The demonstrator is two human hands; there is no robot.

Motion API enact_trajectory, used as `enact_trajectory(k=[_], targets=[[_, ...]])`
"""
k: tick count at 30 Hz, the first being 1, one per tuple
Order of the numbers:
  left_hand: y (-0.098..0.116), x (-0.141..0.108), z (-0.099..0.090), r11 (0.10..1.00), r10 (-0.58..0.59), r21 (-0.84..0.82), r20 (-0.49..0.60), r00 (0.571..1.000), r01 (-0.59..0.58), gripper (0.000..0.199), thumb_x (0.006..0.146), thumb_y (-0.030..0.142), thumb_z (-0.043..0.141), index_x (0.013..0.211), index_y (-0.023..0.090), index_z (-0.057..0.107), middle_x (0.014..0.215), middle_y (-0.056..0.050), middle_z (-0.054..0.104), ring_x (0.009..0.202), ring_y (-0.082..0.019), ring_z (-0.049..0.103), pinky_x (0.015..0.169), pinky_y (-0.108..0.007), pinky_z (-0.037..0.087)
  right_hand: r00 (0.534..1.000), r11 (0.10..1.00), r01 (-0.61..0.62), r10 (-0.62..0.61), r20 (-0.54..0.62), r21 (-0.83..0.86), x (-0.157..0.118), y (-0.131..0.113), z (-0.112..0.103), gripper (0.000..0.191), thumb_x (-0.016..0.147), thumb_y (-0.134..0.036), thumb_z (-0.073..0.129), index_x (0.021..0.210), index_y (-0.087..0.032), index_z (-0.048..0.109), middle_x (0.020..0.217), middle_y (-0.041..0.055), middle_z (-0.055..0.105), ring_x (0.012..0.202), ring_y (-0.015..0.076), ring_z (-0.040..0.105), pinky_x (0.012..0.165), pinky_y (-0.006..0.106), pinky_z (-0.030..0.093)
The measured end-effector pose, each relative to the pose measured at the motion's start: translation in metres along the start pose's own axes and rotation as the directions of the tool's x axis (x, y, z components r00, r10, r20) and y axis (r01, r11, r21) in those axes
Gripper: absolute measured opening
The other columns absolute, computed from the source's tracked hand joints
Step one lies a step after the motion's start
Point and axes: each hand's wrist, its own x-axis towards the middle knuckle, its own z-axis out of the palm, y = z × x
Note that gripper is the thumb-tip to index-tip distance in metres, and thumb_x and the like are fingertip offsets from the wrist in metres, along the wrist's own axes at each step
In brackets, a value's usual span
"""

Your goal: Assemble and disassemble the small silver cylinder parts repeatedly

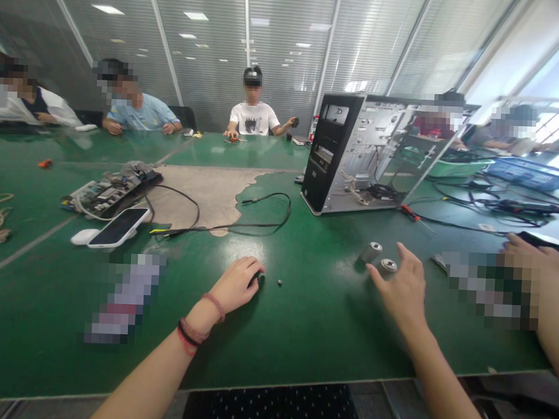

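My left hand [237, 283] rests low over the green table, its fingers curled round a small black object [255, 278] that they mostly cover. Just right of those fingertips lies a tiny metal piece [280, 282]. With thumb and fingers spread, my right hand [403, 292] is beside two short silver cylinders that look like batteries. The nearer cylinder [388, 265] is between thumb and forefinger, partly hidden by the hand; I cannot tell whether they touch. The farther cylinder [372, 253] stands upright to its left.
An open computer case [332, 156] stands beyond my right hand, a screwdriver [411, 213] by its base. Left are a phone [120, 226], circuit parts [111, 193] and a black cable [260, 226]. Another person's hand [537, 258] is at the right. Several people sit around the table [311, 334].
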Motion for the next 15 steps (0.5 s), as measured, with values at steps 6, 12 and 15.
enact_trajectory(k=[6,12,15], targets=[[0.002,-0.001,0.0,1.0,0.014,-0.002,0.001,1.0,-0.014,0.024,0.078,0.009,0.047,0.098,0.019,0.055,0.099,-0.006,0.057,0.095,-0.022,0.053,0.087,-0.037,0.044,0.756,0.856,0.328,-0.491,0.433,0.399,-0.02,-0.108,0.016,0.028,0.086,-0.03,0.051,0.113,-0.023,0.053,0.109,0.0084,0.056,0.096,0.0232,0.057,0.084,0.037,0.046],[0.002,-0.001,-0.002,1.0,0.012,0.007,-0.008,1.0,-0.012,0.023,0.078,0.009,0.048,0.098,0.02,0.055,0.098,-0.006,0.057,0.093,-0.022,0.053,0.086,-0.037,0.044,0.654,0.812,0.394,-0.577,0.489,0.432,-0.04,-0.141,0.057,0.007,0.082,-0.024,0.058,0.088,-0.02,0.058,0.088,0.0068,0.059,0.086,0.0234,0.054,0.076,0.037,0.044],[0.003,-0.001,-0.002,1.0,0.018,-0.007,-0.015,1.0,-0.018,0.026,0.078,0.009,0.048,0.1,0.02,0.054,0.099,-0.006,0.058,0.094,-0.022,0.053,0.087,-0.037,0.044,0.676,0.801,0.355,-0.577,0.459,0.483,-0.033,-0.132,0.054,0.004,0.084,-0.022,0.054,0.086,-0.021,0.058,0.086,0.0056,0.059,0.084,0.0218,0.054,0.076,0.036,0.044]])
